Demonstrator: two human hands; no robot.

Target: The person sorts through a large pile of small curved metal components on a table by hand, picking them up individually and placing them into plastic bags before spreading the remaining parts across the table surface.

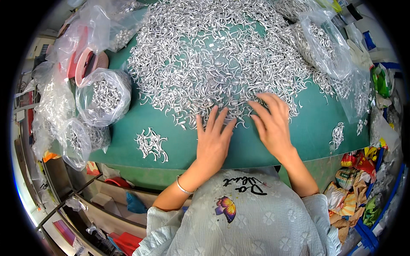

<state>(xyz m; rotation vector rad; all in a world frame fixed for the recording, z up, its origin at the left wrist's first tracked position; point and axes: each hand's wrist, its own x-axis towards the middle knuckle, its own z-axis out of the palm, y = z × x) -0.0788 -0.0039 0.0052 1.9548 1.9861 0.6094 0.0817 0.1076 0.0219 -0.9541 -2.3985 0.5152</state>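
Note:
A broad, loose heap of small curved silvery metal pieces (171, 64) covers the far and middle part of the green tabletop (179, 147). At the heap's near edge, my left hand (213, 141) lies with its fingers spread, the tips touching the pieces. My right hand (273, 126) is beside it, fingers apart and reaching onto the same edge. No piece shows in the grasp of either hand. To the left of my left hand sits a small separate pile of the curved pieces (151, 144). A smaller cluster of pieces (337, 135) lies at the right.
An open clear plastic bag of pieces (104, 96) stands at the left, with another bag (77, 138) nearer. Behind them is a pink basket (87, 64). A large clear bag (326, 42) spills pieces at the far right. Colourful packages (348, 187) lie below the table's right edge.

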